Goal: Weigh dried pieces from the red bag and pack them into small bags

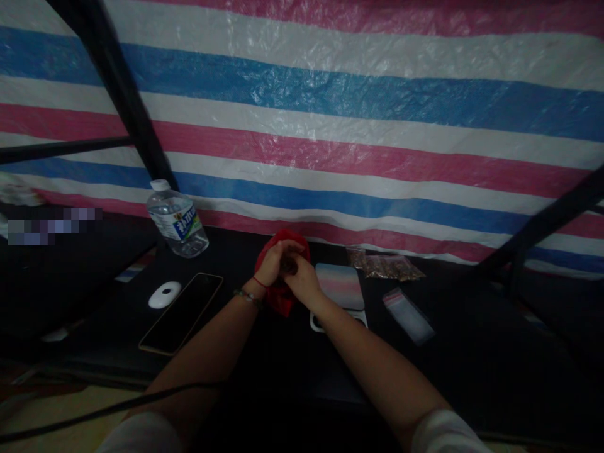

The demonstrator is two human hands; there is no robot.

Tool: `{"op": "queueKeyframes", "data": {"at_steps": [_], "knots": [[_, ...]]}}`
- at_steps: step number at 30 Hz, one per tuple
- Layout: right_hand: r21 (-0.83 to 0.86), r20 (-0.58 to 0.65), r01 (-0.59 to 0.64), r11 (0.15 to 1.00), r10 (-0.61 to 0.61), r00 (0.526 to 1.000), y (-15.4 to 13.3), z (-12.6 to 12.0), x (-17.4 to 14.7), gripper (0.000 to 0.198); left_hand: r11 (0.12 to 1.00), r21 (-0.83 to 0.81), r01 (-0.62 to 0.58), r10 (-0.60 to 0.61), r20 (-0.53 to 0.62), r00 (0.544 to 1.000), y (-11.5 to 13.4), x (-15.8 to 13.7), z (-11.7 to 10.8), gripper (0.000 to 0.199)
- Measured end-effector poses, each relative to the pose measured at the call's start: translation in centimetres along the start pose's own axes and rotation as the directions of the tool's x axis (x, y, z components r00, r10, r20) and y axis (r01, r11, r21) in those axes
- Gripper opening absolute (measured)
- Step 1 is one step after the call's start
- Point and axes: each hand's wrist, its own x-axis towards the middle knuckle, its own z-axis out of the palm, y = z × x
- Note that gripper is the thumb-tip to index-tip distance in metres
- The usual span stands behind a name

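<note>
My left hand (272, 263) and my right hand (301, 279) meet over the middle of a dark table (472, 352). Both are closed around a red cloth pouch (282, 296), which bunches above and hangs below the fingers. A red string and a beaded bracelet circle my left wrist. What is inside the pouch is hidden.
A water bottle (177, 219) lies tilted at the back left. A phone (182, 313) and a white oval object (165, 294) lie left of my arms. A pastel pad (340, 285), small clear bags of brown bits (387, 266) and an empty clear bag (408, 316) lie right. A striped tarp (330, 126) hangs behind.
</note>
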Motion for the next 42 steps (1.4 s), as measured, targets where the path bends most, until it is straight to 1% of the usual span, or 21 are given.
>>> {"op": "queueKeyframes", "data": {"at_steps": [3,8,10,12,14,15,17,18,20,22,23,24,26,28,29,31,32,33,35,39,42], "knots": [[0.002,-0.010,0.013,1.000,-0.013,1.000,0.1,0.0,0.1,0.042,0.998,0.001,-0.066,0.066,0.010,0.998,0.4,-0.1,0.0,0.071],[0.023,-0.032,0.020,1.000,-0.019,0.999,0.0,-0.2,0.2,0.041,0.999,-0.026,-0.046,0.048,0.057,0.997,1.0,0.1,0.3,0.077],[0.044,-0.075,0.027,0.999,-0.024,0.997,-0.3,-0.5,0.3,0.041,0.996,-0.077,-0.048,0.048,0.006,0.999,0.8,0.3,0.2,0.074],[0.062,-0.104,0.039,0.997,-0.033,0.994,-0.8,-0.9,0.4,0.038,0.989,-0.137,-0.052,0.039,-0.095,0.995,0.3,0.7,-0.1,0.069],[0.084,-0.105,0.040,0.996,-0.031,0.994,-1.2,-1.3,0.5,0.035,0.988,-0.150,-0.033,0.004,-0.185,0.983,-0.2,1.0,-0.5,0.066],[0.093,-0.104,0.038,0.995,-0.028,0.994,-1.3,-1.5,0.5,0.034,0.991,-0.136,-0.010,-0.019,-0.208,0.978,-0.5,1.2,-0.7,0.066],[0.093,-0.116,0.033,0.995,-0.022,0.993,-1.3,-1.9,0.4,0.034,0.996,-0.075,0.050,-0.065,-0.206,0.976,-0.8,1.3,-0.9,0.067],[0.085,-0.124,0.030,0.996,-0.020,0.992,-1.2,-2.2,0.3,0.035,0.996,-0.024,0.081,-0.084,-0.187,0.979,-0.9,1.2,-1.0,0.066],[0.049,-0.126,0.034,0.998,-0.028,0.992,-0.7,-2.9,-0.1,0.036,0.981,0.146,0.130,-0.110,-0.135,0.985,-0.8,1.0,-0.9,0.063],[-0.004,-0.135,0.044,0.999,-0.044,0.990,0.2,-4.2,-0.8,0.037,0.915,0.383,0.126,-0.099,-0.090,0.991,-0.4,0.7,-0.7,0.056],[-0.034,-0.142,0.048,0.998,-0.053,0.989,0.8,-5.0,-1.2,0.038,0.858,0.503,0.105,-0.084,-0.063,0.994,-0.2,0.6,-0.6,0.053],[-0.064,-0.146,0.050,0.997,-0.058,0.987,1.3,-5.9,-1.6,0.040,0.787,0.612,0.075,-0.072,-0.029,0.997,0.0,0.5,-0.5,0.050],[-0.116,-0.151,0.039,0.992,-0.057,0.987,2.4,-8.0,-2.3,0.049,0.628,0.779,0.005,-0.075,0.053,0.996,0.4,0.4,-0.4,0.046],[-0.181,-0.152,0.053,0.982,-0.081,0.985,3.4,-10.1,-2.8,0.056,0.462,0.885,-0.060,-0.118,0.128,0.985,0.8,0.4,-0.3,0.042],[-0.221,-0.150,0.072,0.973,-0.107,0.983,3.9,-11.1,-3.0,0.054,0.389,0.917,-0.088,-0.146,0.156,0.977,0.9,0.5,-0.4,0.040],[-0.293,-0.146,0.112,0.950,-0.160,0.976,4.9,-12.6,-3.5,0.046,0.276,0.953,-0.129,-0.194,0.186,0.963,1.2,0.6,-0.6,0.036],[-0.320,-0.145,0.122,0.940,-0.176,0.974,5.3,-13.1,-3.7,0.043,0.241,0.961,-0.138,-0.212,0.191,0.959,1.3,0.7,-0.7,0.033],[-0.340,-0.149,0.123,0.932,-0.183,0.972,5.8,-13.4,-3.9,0.041,0.222,0.965,-0.142,-0.226,0.192,0.955,1.4,0.7,-0.9,0.031],[-0.360,-0.168,0.102,0.927,-0.172,0.971,6.6,-13.7,-4.4,0.041,0.218,0.966,-0.138,-0.256,0.193,0.947,1.6,0.7,-1.2,0.029],[-0.335,-0.225,0.045,0.941,-0.127,0.966,7.6,-13.6,-5.1,0.040,0.269,0.953,-0.141,-0.340,0.231,0.912,2.0,0.5,-1.5,0.029],[-0.295,-0.253,0.037,0.955,-0.116,0.961,7.8,-13.5,-5.4,0.040,0.320,0.934,-0.160,-0.353,0.275,0.894,2.3,0.3,-1.3,0.029]]}}
